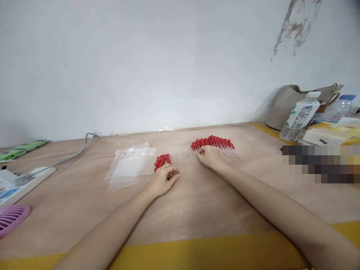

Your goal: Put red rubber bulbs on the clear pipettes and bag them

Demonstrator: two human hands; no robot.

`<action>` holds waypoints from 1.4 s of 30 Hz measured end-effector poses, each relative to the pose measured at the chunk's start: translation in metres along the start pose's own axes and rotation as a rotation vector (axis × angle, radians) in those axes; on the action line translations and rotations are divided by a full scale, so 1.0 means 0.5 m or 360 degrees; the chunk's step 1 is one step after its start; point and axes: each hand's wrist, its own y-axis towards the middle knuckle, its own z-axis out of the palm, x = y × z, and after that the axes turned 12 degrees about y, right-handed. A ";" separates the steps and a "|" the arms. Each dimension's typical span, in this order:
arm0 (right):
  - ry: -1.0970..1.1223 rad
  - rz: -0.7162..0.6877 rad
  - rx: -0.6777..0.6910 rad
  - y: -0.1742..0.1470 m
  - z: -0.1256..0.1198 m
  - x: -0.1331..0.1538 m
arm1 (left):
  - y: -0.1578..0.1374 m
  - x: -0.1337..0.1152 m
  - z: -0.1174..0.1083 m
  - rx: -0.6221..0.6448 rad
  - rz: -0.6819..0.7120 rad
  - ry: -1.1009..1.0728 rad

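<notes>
My right hand (208,156) is at the left end of a slanted row of glass droppers (229,150) with red rubber bulbs. Its thumb and fingers are pinched on a dropper there, mostly hidden by the fingertips. My left hand (165,179) rests lower on the table, just in front of a small pile of loose red rubber bulbs (161,161). The left fingers curl in toward the thumb, and whatever they may hold is hidden. Between the hands lie several thin clear glass tubes (182,156), faint against the tabletop.
Clear zip bags (128,167) lie overlapped left of the bulbs. Farther left are a power strip (30,183) with a grey cable (75,155), and a pink slotted object (14,219). A bottle (300,116), a beige bag (284,107) and a yellow-white package (329,133) stand at right.
</notes>
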 end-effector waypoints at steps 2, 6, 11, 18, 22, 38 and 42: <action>-0.0109 0.0011 0.0073 0.004 0.015 0.026 | 0.000 0.000 -0.002 -0.0083 -0.0011 0.0056; -0.0283 0.0126 0.0191 0.022 0.038 0.059 | 0.003 0.010 -0.016 -0.0447 -0.0196 0.0315; -0.0331 0.0148 0.0269 0.031 0.056 0.082 | 0.007 0.044 -0.036 -0.0626 -0.0455 0.0570; -0.0376 -0.0092 0.0132 -0.031 0.023 0.073 | 0.002 0.063 -0.046 -0.0521 -0.0402 0.0701; -0.0447 -0.0451 -0.0041 -0.094 -0.024 0.041 | 0.001 0.065 -0.050 -0.0481 -0.0411 0.0767; 0.0389 -0.0656 0.0054 -0.139 -0.022 -0.026 | -0.011 -0.020 -0.050 -0.0255 0.0027 0.0384; 0.0361 -0.0802 0.0076 -0.142 -0.022 -0.025 | -0.014 -0.031 -0.030 -0.0064 0.0007 0.0205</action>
